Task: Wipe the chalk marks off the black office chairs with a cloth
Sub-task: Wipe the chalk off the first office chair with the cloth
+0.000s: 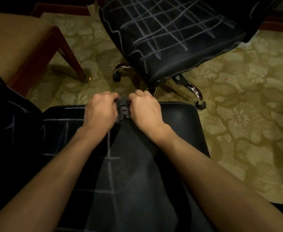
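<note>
A black office chair seat (176, 124) lies right below me, with white chalk lines (109, 158) crossing its left half. My left hand (100, 111) and my right hand (145, 111) sit side by side at the seat's front edge. Both grip a small bunched dark grey cloth (123, 109) between them. A smeared grey streak runs back along the seat from the hands. A second black chair (171, 39) stands ahead, its seat covered with a criss-cross of chalk lines.
A wooden chair (16, 47) with a tan seat and red-brown legs stands at the left. The second chair's chrome base and castors (194, 92) reach close to the near seat's front. Patterned green-gold carpet (246, 97) spreads to the right.
</note>
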The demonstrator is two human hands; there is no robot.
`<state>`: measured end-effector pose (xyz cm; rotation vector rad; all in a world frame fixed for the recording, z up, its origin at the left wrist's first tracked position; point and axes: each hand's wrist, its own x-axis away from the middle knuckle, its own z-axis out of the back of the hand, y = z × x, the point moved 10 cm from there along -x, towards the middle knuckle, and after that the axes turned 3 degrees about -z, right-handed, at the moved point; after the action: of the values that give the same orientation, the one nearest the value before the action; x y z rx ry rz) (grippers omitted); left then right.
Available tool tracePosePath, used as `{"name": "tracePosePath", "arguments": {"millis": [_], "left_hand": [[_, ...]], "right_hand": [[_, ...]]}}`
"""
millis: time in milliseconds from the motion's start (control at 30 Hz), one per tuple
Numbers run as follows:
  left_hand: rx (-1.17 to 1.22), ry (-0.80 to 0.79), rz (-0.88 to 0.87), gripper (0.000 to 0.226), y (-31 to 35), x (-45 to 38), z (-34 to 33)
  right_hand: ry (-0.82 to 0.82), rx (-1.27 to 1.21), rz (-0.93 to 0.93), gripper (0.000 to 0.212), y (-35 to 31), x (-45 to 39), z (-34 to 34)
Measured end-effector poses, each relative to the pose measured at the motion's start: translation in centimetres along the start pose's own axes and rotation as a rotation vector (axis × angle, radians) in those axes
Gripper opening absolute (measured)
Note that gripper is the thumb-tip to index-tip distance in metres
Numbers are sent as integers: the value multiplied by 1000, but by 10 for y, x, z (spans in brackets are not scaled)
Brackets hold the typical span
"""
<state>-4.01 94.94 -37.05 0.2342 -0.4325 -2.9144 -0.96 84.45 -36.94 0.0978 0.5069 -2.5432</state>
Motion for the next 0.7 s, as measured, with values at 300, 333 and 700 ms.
{"name": "tracePosePath", "arguments": {"millis": [300, 333, 700], "left_hand": [[54, -133, -171, 25, 127, -9, -39], [41, -149, -187, 26, 134, -9, -41], [-110, -26, 128, 25, -54, 25, 24]], "right_hand": [[-69, 90, -131, 13, 118, 33, 39], [-71, 101, -141, 12, 121, 36, 42], [-137, 45, 98, 23, -61, -20, -29]]}}
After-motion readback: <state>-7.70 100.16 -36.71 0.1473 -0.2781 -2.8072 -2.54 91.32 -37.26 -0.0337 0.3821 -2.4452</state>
